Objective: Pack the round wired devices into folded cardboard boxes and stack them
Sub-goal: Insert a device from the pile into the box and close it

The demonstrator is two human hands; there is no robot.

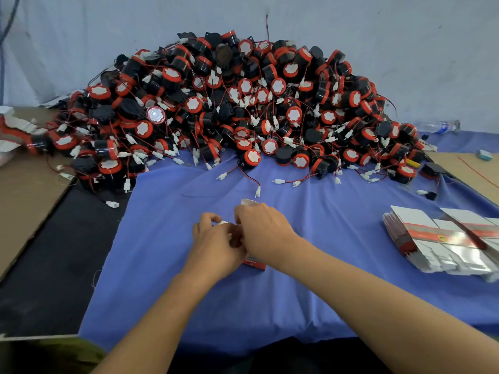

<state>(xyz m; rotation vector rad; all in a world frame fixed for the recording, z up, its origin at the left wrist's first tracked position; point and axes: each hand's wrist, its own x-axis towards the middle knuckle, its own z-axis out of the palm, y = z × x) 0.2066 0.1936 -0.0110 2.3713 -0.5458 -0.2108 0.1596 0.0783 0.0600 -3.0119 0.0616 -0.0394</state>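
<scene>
Both grips meet over a small box point(253, 263) in the middle of the blue cloth point(324, 252) that covers the worktop point(54, 265). The left grip point(216, 244) has its fingers curled and pinches a white flap of the box between thumb and forefinger. The right grip point(263, 230) is curled over the box from the far side and holds it, covering most of it. Only a white flap at the top and a red corner at the bottom show, so I cannot tell whether anything is inside.

Behind the grips, the devices point(243, 103) lie in a big heap against the back wall. They are round and black with red rims and white faces, and their thin red and black wires end in white plugs. The heap spreads across the far edge of the cloth. One plug point(258, 191) lies on the cloth just beyond the box's top flap.

On the right, well apart from the grips, a stack of flat boxes point(442, 238) lies fanned out on the cloth, white with a red band. A bottle point(434, 126) lies on its side at the back right. Cardboard point(24, 206) covers the left side of the worktop.
</scene>
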